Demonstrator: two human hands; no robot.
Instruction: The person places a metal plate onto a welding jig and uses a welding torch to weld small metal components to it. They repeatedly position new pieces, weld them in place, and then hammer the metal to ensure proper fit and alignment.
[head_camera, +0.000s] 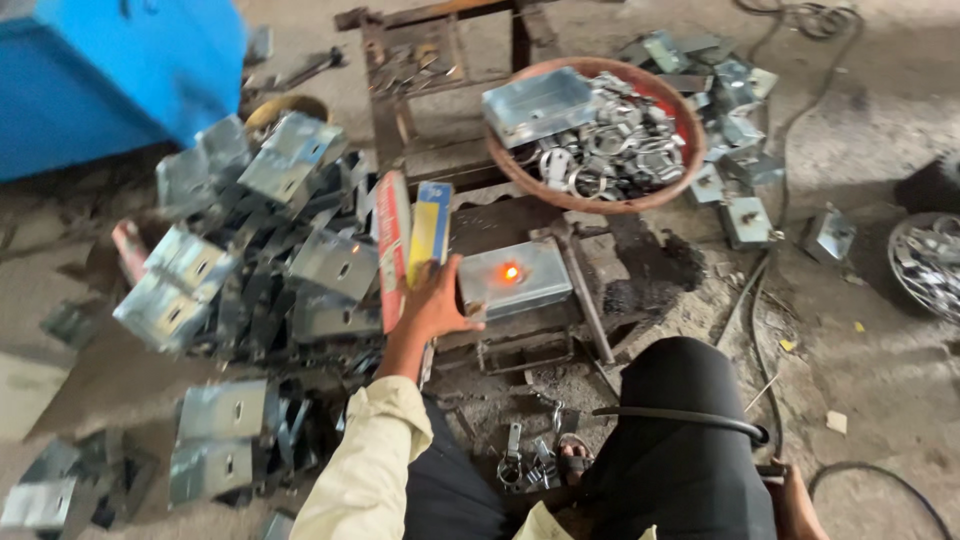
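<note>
- Galvanised sheet-metal box (515, 279), rectangular and shiny, lies flat on the dark iron work surface (560, 325) right in front of my knees, with a small orange-red glowing spot (511, 272) near the middle of its top face.
- My left hand (435, 300) is stretched forward with the fingers spread open; its thumb side touches the left edge of that box, and it grips nothing.
- Just beyond my left fingers two flat cardboard packets stand on edge side by side, a red one (392, 245) and a yellow-and-blue one (430, 228).
- My right hand (795, 505) sits low at the bottom edge of the view beside my right knee; it is mostly cut off, so I cannot tell whether it is open or closed.
- A black cable (690, 417) lies across my right thigh.
- A round reddish-brown basin (665, 190) stands behind the box, filled with small shiny metal clamps and rings (610, 145) and one more sheet-metal box.
- To my left a big loose heap of folded galvanised brackets (260, 250) covers the floor.
- Further left stands a blue metal cabinet (110, 70).
- More small metal boxes (735, 120) lie scattered on the concrete floor to the right of the basin.
</note>
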